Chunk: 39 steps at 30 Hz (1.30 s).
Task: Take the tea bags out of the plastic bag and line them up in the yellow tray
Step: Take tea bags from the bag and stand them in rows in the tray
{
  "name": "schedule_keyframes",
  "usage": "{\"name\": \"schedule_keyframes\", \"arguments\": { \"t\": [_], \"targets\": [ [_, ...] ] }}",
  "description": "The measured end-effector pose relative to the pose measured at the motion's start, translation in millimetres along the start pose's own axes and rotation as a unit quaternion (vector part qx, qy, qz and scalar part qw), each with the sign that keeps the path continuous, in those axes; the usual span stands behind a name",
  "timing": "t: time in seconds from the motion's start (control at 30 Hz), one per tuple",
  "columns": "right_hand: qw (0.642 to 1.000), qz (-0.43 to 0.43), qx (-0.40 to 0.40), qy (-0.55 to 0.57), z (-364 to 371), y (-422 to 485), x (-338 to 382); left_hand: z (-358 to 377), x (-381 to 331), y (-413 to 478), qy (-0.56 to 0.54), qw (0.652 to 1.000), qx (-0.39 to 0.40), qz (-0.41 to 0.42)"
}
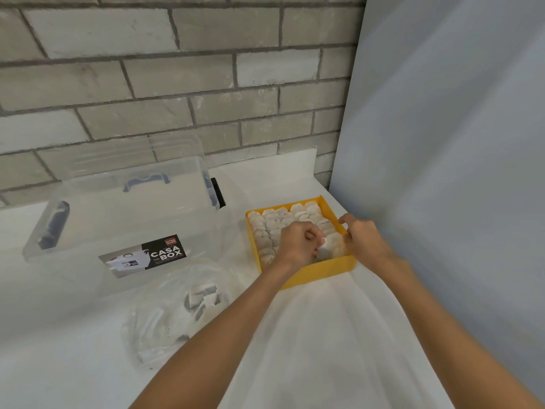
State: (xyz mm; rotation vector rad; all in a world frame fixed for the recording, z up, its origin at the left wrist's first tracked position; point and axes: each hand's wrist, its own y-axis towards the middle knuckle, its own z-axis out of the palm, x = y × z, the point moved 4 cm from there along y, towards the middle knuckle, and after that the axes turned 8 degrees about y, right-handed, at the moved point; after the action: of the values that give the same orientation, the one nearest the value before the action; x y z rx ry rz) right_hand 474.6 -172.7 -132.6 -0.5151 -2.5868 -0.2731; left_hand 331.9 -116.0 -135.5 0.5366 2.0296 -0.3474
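the yellow tray (318,273) is almost full with rows of tea bags (280,219). my left hand (298,246) pinches one more tea bag (324,250) at its near side. the fingers of my right hand (364,237) are curled, on what i cannot tell. a few remain in the plastic bag (165,329).

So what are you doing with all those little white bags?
A person is lining up small white paper tea bags in the square yellow plastic tray. The left hand holds one tea bag over the tray's near right corner; the right hand hovers beside it, fingers curled. The tray looks nearly full. A few more sit in the crumpled clear plastic bag on the white counter.
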Motion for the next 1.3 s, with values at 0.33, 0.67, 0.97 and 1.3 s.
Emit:
{"name": "schedule_keyframes", "arguments": {
  "t": [0.33,0.67,0.97,1.3],
  "targets": [
    [1.000,0.000,0.000,-0.002,1,-1,0,17,9,2,0.147,0.988,0.019,0.040],
    [1.000,-0.004,0.012,-0.004,-4,-3,2,-15,7,4,0.233,0.969,-0.028,0.079],
    [0.994,-0.106,-0.005,-0.017,-23,-17,71,-138,-11,-65,0.167,0.976,-0.109,0.091],
    [0.944,-0.274,0.118,0.140,43,-66,214,-204,74,-138,0.165,0.979,-0.115,-0.035]
  ]
}}
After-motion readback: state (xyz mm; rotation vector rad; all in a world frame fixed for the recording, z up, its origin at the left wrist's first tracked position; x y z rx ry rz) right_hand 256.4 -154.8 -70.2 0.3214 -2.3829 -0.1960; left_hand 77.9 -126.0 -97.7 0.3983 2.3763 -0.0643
